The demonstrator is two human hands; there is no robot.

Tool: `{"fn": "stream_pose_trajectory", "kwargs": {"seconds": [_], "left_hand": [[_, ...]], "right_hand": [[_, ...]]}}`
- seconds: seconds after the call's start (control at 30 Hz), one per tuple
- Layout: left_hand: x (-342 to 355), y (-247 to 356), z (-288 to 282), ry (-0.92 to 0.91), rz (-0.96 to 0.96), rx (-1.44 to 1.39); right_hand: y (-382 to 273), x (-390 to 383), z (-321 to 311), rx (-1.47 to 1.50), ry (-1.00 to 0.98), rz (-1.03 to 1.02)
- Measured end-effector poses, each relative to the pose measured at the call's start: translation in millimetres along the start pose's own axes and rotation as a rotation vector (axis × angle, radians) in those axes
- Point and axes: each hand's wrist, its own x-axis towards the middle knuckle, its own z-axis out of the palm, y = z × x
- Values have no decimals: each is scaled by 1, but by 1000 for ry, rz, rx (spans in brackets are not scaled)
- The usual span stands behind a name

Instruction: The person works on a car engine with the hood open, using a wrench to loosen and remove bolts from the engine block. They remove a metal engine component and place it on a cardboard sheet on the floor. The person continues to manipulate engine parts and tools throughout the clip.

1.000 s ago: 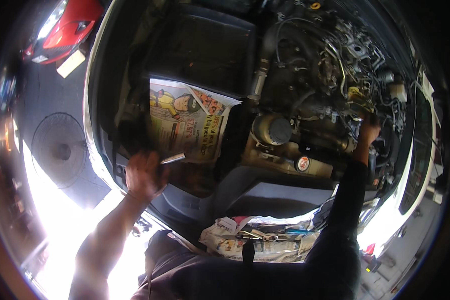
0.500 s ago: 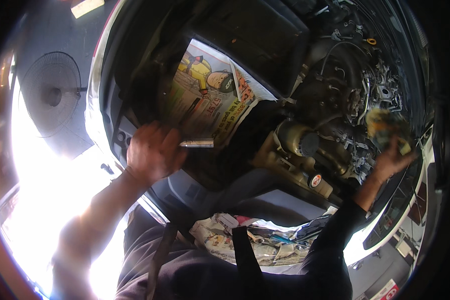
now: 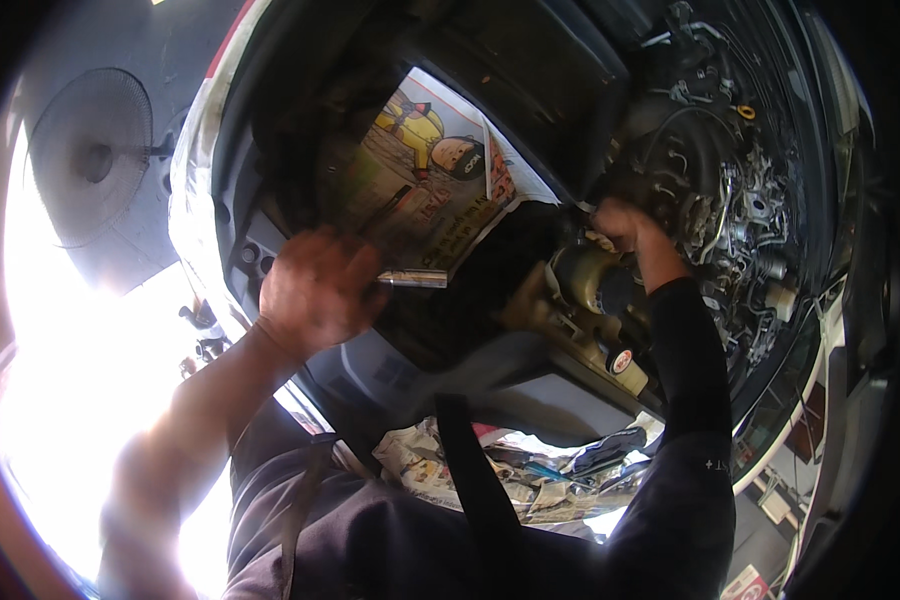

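Observation:
My left hand (image 3: 320,285) is closed at the left of the engine bay. A shiny silver metal cylinder (image 3: 417,278) sticks out of it to the right; the part inside my fingers is hidden. At the centre right, my right hand (image 3: 625,225) reaches in with curled fingers beside a brownish round reservoir (image 3: 582,278). A small pale yellowish bit shows under these fingers, too little to name. Beyond my left hand lies a printed sheet (image 3: 435,165) with a cartoon figure in yellow, inside the dark bay.
Metal engine parts and hoses (image 3: 755,215) fill the right side. A tank with a black cap (image 3: 622,360) sits nearer me. Newspaper (image 3: 420,465) with tools on it lies along the near edge. A fan (image 3: 95,160) stands at the far left, past the car's edge.
My right hand has swung left from the engine's right side to the reservoir. The blurred yellowish, multicoloured thing at that hand no longer shows. My left hand keeps its hold on the cylinder.

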Motion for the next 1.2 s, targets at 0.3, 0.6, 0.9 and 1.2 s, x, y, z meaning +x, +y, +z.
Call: {"fn": "stream_pose_trajectory", "kwargs": {"seconds": [0.3,0.6,0.9,1.2], "left_hand": [[3,0,-3,25,33,-15],[5,2,-1,39,30,-18],[5,3,-1,33,13,-3],[4,3,-1,24,17,8]], "right_hand": [[35,43,-11,-926,-89,-663],[7,-48,-8,-958,291,-511],[55,22,16,-1093,379,-787],[76,43,1,-1071,304,-899]]}}
